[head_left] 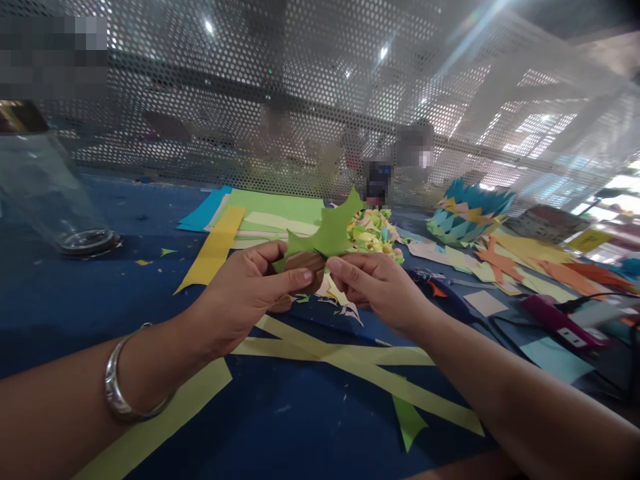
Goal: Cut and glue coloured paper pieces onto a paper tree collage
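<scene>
A spiky green paper cutout is held up in front of me, with a brown rounded piece overlapping its lower part. My left hand pinches the brown piece between thumb and fingers, the thumb lying across its front. At the lower right edge of the cutout, my right hand has its thumb and fingertips closed. The fingers behind the paper are hidden. Two pale yellow-green paper strips cross on the blue table below my hands. Another green paper piece lies partly under one strip.
At left stands a clear jar. Behind my hands are a yellow strip, green sheets and a heap of paper scraps. A paper crown, orange cutouts and a purple power strip with cables lie right.
</scene>
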{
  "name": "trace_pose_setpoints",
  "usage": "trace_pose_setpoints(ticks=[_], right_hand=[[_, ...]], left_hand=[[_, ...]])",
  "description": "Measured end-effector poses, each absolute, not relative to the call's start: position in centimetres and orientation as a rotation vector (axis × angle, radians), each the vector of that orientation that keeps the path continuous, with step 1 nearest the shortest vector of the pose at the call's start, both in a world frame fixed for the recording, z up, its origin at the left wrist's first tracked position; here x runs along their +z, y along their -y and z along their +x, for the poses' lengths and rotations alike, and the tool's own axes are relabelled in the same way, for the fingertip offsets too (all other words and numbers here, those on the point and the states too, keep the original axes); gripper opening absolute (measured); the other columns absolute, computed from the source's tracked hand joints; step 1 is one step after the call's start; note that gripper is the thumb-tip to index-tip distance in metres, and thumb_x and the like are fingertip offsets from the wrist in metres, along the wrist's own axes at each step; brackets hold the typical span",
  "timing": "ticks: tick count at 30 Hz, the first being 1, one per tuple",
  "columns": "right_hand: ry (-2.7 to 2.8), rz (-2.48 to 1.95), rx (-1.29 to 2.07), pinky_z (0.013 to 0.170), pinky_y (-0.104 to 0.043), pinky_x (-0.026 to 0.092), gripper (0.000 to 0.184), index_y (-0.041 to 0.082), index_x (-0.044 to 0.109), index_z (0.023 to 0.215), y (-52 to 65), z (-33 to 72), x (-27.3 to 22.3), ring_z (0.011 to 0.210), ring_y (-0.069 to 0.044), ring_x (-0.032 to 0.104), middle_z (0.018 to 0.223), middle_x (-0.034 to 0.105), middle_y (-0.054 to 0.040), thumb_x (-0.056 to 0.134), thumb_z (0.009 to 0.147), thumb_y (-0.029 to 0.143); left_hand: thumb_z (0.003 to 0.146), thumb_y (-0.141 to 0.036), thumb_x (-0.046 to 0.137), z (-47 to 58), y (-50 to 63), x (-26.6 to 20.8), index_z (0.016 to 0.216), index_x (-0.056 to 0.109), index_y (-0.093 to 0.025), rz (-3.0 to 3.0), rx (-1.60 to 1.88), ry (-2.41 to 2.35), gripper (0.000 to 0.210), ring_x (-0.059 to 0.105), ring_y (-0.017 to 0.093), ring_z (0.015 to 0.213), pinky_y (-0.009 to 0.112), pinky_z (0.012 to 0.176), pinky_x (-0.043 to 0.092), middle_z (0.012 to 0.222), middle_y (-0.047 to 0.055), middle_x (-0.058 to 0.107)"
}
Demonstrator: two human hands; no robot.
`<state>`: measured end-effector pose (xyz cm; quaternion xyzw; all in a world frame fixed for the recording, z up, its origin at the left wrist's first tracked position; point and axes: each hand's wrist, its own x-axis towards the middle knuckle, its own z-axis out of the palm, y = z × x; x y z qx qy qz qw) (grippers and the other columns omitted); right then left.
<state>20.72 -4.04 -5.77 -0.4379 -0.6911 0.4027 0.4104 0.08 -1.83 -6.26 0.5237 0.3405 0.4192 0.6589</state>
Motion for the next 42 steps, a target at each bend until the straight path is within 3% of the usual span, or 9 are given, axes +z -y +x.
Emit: trace_pose_setpoints(ticks=[4,15,21,26,42], right_hand=[[1.752,-1.085,1.009,0.042,-0.023,0.017,0.051,0.018,0.050,0.064,4.19,20.68,-5.73,0.045,-0.005,0.020,0.052,0.026,0.0099,0.057,0.096,0.058],[1.765,-1.110,0.977,0.042,-0.024,0.017,0.054,0.018,0.048,0.062,4.25,20.67,-5.72,0.045,-0.005,0.020,0.052,0.026,0.0095,0.056,0.096,0.060],[1.767,-1.115,0.973,0.043,-0.024,0.017,0.054,0.019,0.048,0.063,4.01,20.75,-6.01,0.045,-0.005,0.020,0.052,0.026,0.0096,0.056,0.095,0.061],[1.771,-1.125,0.965,0.043,-0.025,0.016,0.052,0.020,0.048,0.063,4.01,20.82,-6.04,0.045,-0.006,0.019,0.052,0.024,0.0097,0.057,0.095,0.059],[1.690,-1.182,0.941,0.043,-0.024,0.020,0.052,0.018,0.055,0.065,3.99,20.11,-6.46,0.043,-0.006,0.022,0.048,0.030,0.0096,0.058,0.092,0.063]], left_hand=[[0.073,-0.030,0.087,0.07,1.96,-6.17,0.100,0.073,-0.023,1.193,0.936,-0.817,0.031,0.069,0.016,0.089,0.023,0.068,0.051,0.098,0.002,0.076],[0.075,-0.030,0.084,0.34,2.20,-5.84,0.097,0.080,-0.023,1.208,0.981,-0.817,0.024,0.063,0.013,0.075,0.021,0.060,0.048,0.085,0.003,0.073],[0.078,-0.032,0.081,0.41,2.44,-5.72,0.099,0.079,-0.022,1.210,0.950,-0.838,0.024,0.068,0.014,0.080,0.020,0.061,0.050,0.092,0.003,0.076],[0.076,-0.029,0.083,0.42,2.44,-5.78,0.094,0.078,-0.021,1.187,0.955,-0.830,0.020,0.069,0.012,0.069,0.019,0.057,0.049,0.082,0.001,0.075],[0.079,-0.032,0.078,0.20,2.34,-5.82,0.093,0.074,-0.020,1.443,0.994,-0.922,0.019,0.064,0.015,0.067,0.023,0.058,0.047,0.071,-0.001,0.068]])
